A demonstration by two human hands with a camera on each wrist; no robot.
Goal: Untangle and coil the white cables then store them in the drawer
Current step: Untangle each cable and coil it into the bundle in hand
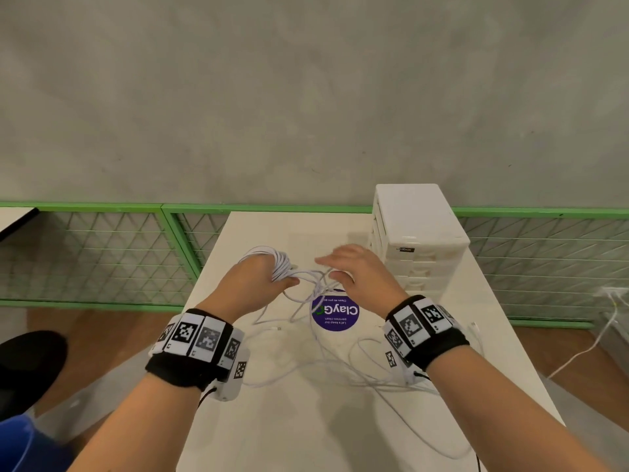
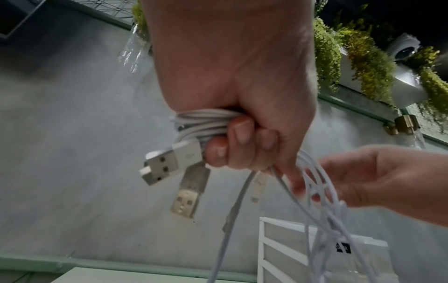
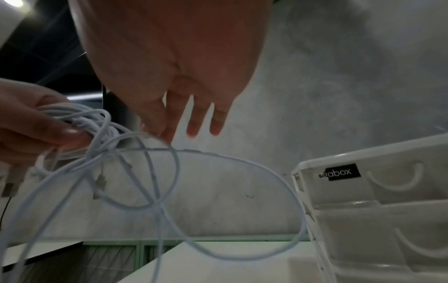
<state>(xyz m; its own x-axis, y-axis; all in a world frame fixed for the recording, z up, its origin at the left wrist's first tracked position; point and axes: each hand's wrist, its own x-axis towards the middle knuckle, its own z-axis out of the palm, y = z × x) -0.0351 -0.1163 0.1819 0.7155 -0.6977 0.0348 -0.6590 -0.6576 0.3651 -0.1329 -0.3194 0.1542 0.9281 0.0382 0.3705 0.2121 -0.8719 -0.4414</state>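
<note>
Blocked at far right by the drawer unit (image 1: 420, 240); crossed mid-table by loose white cables (image 1: 340, 362); open along the table (image 1: 258, 430) near left.

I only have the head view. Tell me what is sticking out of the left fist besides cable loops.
Observer: Two USB-A plugs hang below the left hand, which grips the white cable bundle.
Operator: Report the right hand's fingers.
Observer: The right hand is spread open, fingertips touching a loose cable loop.
Operator: Read me the drawer unit's label.
Observer: The drawer unit label ends in "abox"; its visible drawers look closed.
</note>
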